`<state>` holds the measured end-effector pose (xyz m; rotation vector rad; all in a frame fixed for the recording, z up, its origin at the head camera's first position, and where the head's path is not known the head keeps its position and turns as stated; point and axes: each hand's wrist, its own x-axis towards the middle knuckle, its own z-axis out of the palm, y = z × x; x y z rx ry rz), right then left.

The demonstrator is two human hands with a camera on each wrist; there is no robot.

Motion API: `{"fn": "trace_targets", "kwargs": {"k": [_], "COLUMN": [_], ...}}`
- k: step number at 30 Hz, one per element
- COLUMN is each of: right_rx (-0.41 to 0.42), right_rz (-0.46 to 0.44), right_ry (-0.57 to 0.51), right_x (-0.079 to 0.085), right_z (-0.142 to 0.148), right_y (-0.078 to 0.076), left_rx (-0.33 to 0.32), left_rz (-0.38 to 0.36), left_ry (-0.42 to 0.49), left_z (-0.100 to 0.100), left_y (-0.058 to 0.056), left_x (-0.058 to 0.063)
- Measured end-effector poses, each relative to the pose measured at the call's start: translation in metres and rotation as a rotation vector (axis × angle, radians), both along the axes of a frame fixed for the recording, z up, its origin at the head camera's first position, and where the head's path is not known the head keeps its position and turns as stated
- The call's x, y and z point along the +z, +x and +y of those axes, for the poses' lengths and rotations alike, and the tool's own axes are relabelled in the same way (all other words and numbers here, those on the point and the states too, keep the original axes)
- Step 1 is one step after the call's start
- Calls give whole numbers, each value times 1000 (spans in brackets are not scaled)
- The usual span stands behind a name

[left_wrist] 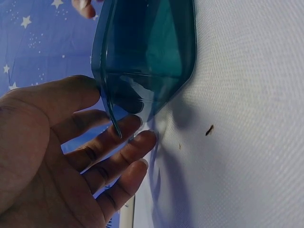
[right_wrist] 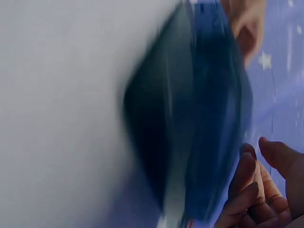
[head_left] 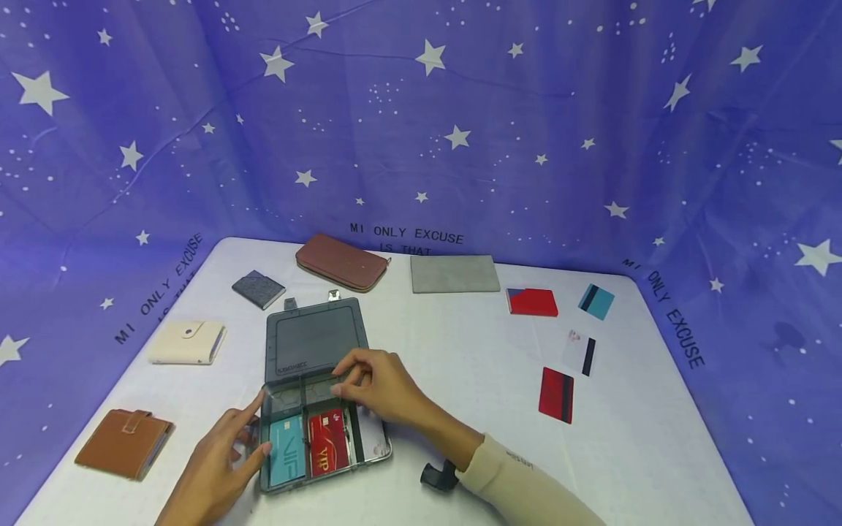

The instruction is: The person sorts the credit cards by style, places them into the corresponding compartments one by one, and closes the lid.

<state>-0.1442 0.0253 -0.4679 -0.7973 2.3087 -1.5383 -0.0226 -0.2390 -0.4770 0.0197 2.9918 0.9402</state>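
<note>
A dark translucent plastic box (head_left: 264, 478) lies with its lid (head_left: 319, 337) folded back and two latches at the lid's far edge. In its front compartments are a teal VIP card (head_left: 286, 447) and a red VIP card (head_left: 327, 442). A white card with a black stripe (head_left: 372, 437) lies on the right side. My left hand (head_left: 220, 456) touches the box's left wall, its fingers loosely spread around that side. Over the rear right compartment hovers my right hand (head_left: 378, 381), fingers bent; the right wrist view, blurred at the box, shows thumb and fingertips apart with nothing between them.
Left of the box are a brown wallet (head_left: 125, 443), a cream snap wallet (head_left: 187, 342) and a grey card holder (head_left: 259, 289). Behind lie a maroon zip wallet (head_left: 340, 261) and a grey wallet (head_left: 455, 274). To the right are a red holder (head_left: 534, 302) and several loose cards (head_left: 555, 395).
</note>
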Motion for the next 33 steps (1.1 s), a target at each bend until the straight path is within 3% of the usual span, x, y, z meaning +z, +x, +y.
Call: {"fn": "trace_targets", "kwargs": {"k": [11,20,26,33], "right_rx": [-319,-412,-486,-577], "right_rz": [95,60,93,97], "right_ry": [107,247,427,535], "right_x": [1,-7,-9,-8], "right_z": [104,199,243,269], "right_y": [-69,-112,-131,-134], "left_rx": [-13,-15,-15,-21], "left_rz": [34,34,67,71], "left_ry": [10,20,35,53], "left_z": [0,-1,-2,-4], "left_y": [0,0,0,0], "left_x": [-1,-1,-4,-6]}}
